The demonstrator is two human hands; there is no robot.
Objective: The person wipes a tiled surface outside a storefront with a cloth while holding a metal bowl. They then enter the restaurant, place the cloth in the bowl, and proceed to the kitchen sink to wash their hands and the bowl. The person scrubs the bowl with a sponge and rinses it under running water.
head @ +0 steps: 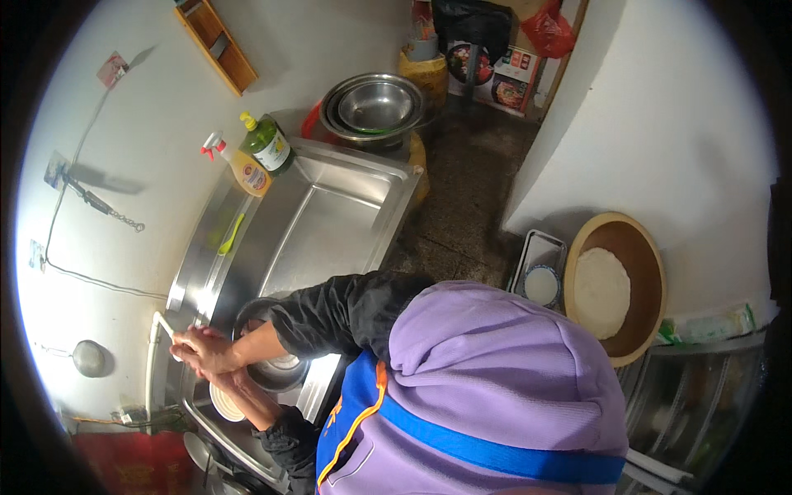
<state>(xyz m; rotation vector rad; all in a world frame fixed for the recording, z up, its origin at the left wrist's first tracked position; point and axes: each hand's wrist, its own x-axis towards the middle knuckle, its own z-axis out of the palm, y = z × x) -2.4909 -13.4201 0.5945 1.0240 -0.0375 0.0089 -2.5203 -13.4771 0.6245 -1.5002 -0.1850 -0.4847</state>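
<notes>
Both hands meet beside the white tap pipe, over the left end of the stainless steel sink. My right hand lies over my left hand, palms and fingers pressed together. Much of the left hand is hidden, and whether anything sits between the palms cannot be seen. Below the wrists, a dark metal basin rests in the sink bowl, partly covered by the right forearm. A pale round ribbed dish or lid lies next to it, under the left forearm.
A spray bottle, a green pump bottle and a green spoon are on the sink's back ledge. Nested steel basins stand beyond its far end. Behind me is a large tub holding dough, beside a metal tray.
</notes>
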